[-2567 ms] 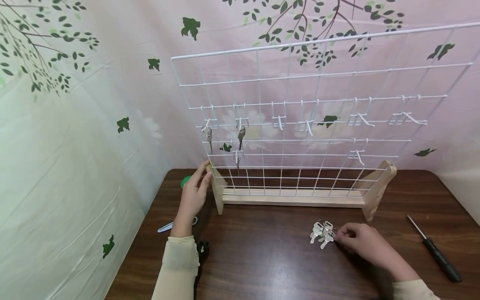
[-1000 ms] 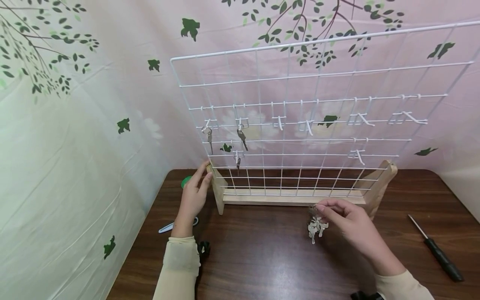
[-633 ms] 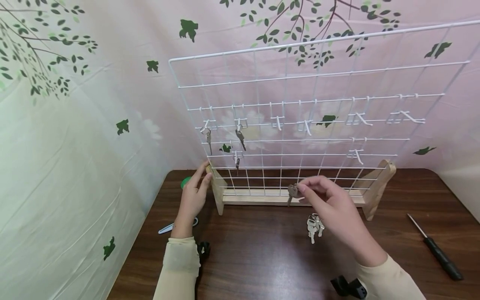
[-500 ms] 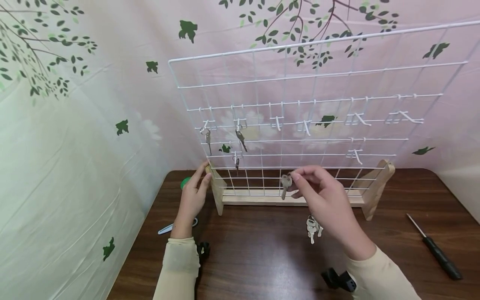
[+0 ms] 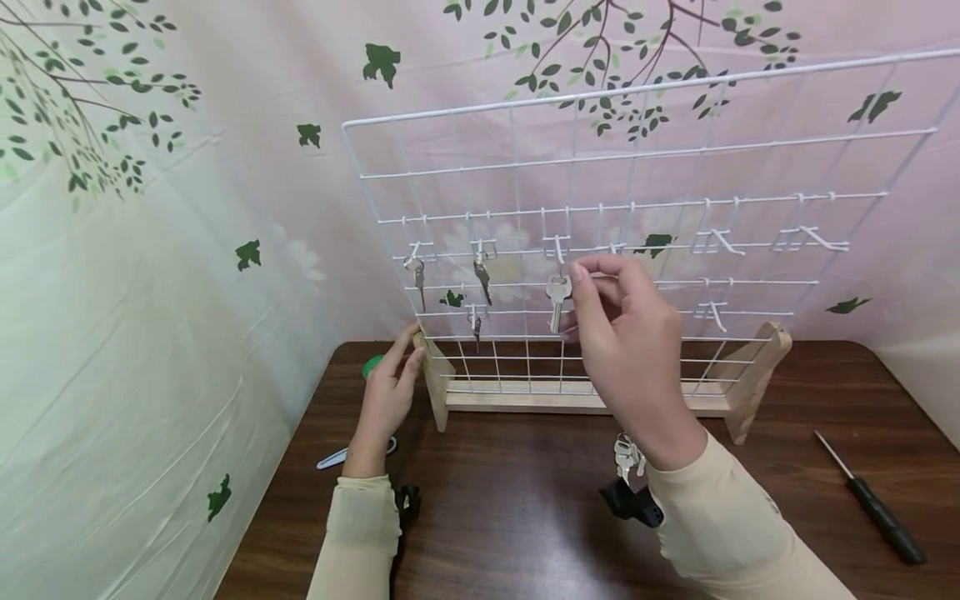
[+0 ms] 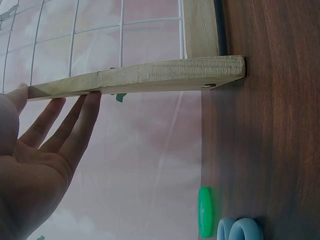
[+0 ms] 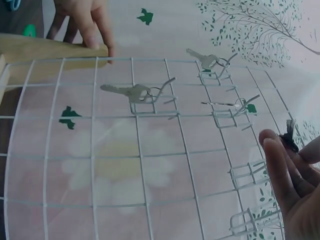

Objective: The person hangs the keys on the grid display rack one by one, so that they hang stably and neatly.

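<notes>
The right hand is raised in front of the white wire grid, its fingers pinching the head of a silver key that hangs blade-down just below a white hook in the grid's upper hook row; key and hook look close, but whether they touch I cannot tell; in the right wrist view the pinched key is only a dark sliver at the fingertips. The left hand rests with straight, relaxed fingers against the wooden foot at the grid's left end, gripping nothing; the left wrist view shows the fingertips touching the underside edge of that foot. 3 keys already hang on hooks at the left of the grid; a bunch of keys lies on the tabletop just beneath the right wrist; a black-handled screwdriver lies well apart at the right; scissors and a green cap lie near the left hand.
</notes>
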`<act>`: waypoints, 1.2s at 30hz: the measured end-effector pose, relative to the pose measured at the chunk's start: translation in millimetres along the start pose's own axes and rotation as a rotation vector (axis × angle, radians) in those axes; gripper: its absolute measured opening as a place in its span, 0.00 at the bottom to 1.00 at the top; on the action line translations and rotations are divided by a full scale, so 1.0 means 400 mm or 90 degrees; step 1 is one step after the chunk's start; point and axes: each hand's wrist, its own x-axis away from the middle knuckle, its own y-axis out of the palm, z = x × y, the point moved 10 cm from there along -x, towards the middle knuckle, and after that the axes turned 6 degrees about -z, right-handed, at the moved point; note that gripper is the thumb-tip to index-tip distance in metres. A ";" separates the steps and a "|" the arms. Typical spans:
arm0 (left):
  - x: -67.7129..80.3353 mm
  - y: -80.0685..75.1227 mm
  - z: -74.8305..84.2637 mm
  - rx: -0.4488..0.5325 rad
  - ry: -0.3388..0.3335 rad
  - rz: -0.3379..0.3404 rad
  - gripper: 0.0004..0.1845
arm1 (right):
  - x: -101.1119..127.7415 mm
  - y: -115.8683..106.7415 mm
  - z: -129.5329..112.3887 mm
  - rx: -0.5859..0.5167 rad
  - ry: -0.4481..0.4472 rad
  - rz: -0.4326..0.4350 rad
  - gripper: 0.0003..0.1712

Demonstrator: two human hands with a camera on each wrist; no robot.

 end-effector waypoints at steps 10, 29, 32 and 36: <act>0.001 0.000 0.004 -0.003 -0.002 -0.005 0.27 | -0.024 0.020 0.010 0.029 0.004 0.013 0.14; 0.009 -0.001 0.002 -0.007 0.003 0.007 0.27 | -0.029 0.073 0.052 0.009 0.023 -0.021 0.13; 0.007 -0.002 0.003 -0.008 0.009 0.010 0.27 | -0.031 0.077 0.053 0.014 0.026 -0.026 0.13; 0.003 -0.003 0.011 -0.005 0.020 0.013 0.27 | -0.035 0.080 0.053 0.005 0.033 -0.031 0.13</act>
